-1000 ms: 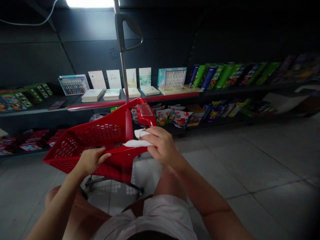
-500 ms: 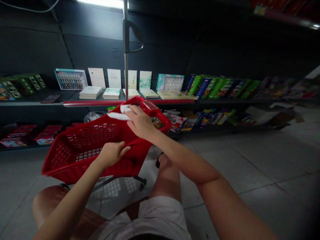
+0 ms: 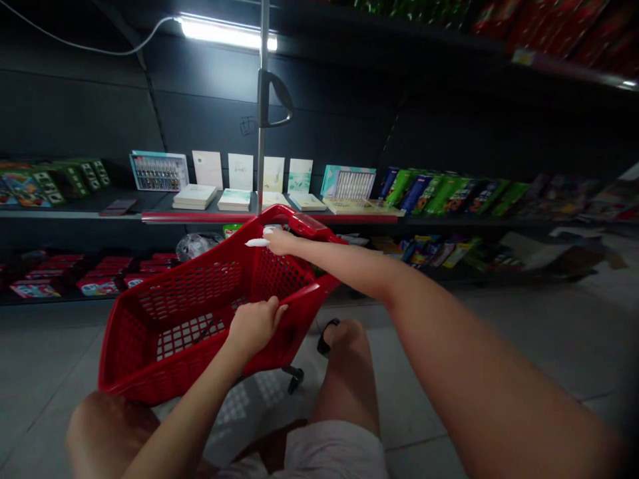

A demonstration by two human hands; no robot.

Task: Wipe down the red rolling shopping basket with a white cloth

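A red wheeled shopping basket stands tilted on the floor in front of my knees. My left hand is closed round its near rim. My right hand reaches across to the far rim and presses a white cloth against it, fingers closed on the cloth. The basket's grey pole with a dark handle rises behind the far rim.
Dark shelves run along the wall with notebooks, pen sets and green packs. A lower shelf holds red boxes. Grey tiled floor spreads to the right. A lamp glows overhead.
My right hand has moved the white cloth from the near corner by the red handle block along to the far rim. My left hand slid right along the near rim. The view tilted up.
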